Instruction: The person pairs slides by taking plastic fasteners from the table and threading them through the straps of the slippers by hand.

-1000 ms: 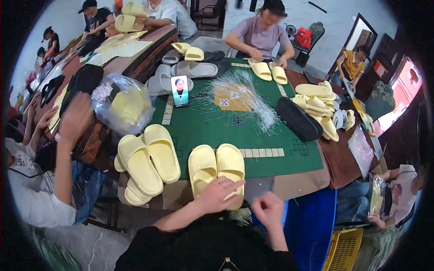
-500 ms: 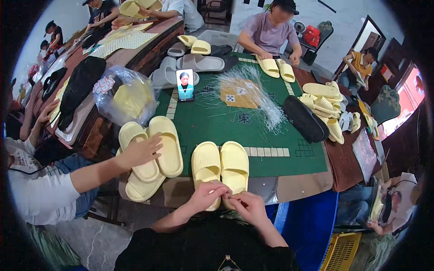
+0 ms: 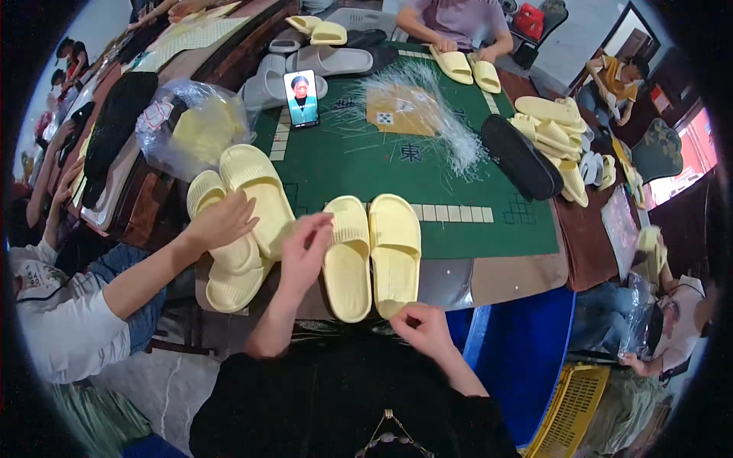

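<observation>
A pair of pale yellow slippers lies before me at the table's near edge, a left slipper and a right slipper, toes pointing away. My left hand is raised beside the left slipper's strap, its fingers loosely bent and apart, with nothing visible in them. Close to the heel of the right slipper, my right hand is closed in a pinch; whatever may be between its fingertips is too small to make out. At left, a co-worker's hand rests on other yellow slippers.
Thin clear plastic strands spread over a brown card on the green mat. A phone stands upright behind. Black slippers and a yellow slipper pile lie right. A blue bin stands below the table edge.
My hands have parted: the left moved up and left to the left slipper's strap, the right slightly right and down. The view has tilted downward. The co-worker's hand stays on the left slippers.
</observation>
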A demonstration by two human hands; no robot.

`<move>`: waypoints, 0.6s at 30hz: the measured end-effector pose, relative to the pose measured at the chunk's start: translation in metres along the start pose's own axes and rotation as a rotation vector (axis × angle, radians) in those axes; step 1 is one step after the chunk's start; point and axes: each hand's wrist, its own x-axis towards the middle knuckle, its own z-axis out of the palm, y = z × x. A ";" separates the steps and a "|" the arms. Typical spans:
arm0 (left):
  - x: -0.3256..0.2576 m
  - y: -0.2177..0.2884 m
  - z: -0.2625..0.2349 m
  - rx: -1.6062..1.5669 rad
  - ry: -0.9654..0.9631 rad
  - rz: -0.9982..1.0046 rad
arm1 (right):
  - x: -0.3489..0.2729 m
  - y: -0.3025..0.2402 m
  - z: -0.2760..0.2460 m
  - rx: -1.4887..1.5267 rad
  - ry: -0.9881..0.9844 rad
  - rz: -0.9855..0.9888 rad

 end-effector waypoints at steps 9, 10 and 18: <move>0.030 -0.016 0.006 0.602 -0.179 0.049 | 0.049 0.004 0.037 -0.216 0.043 0.027; 0.032 -0.020 0.009 0.677 -0.154 0.163 | 0.055 -0.003 0.040 -0.248 0.088 -0.027; 0.040 -0.037 0.030 0.322 -0.349 -0.069 | 0.089 -0.002 0.070 -0.565 0.297 -0.215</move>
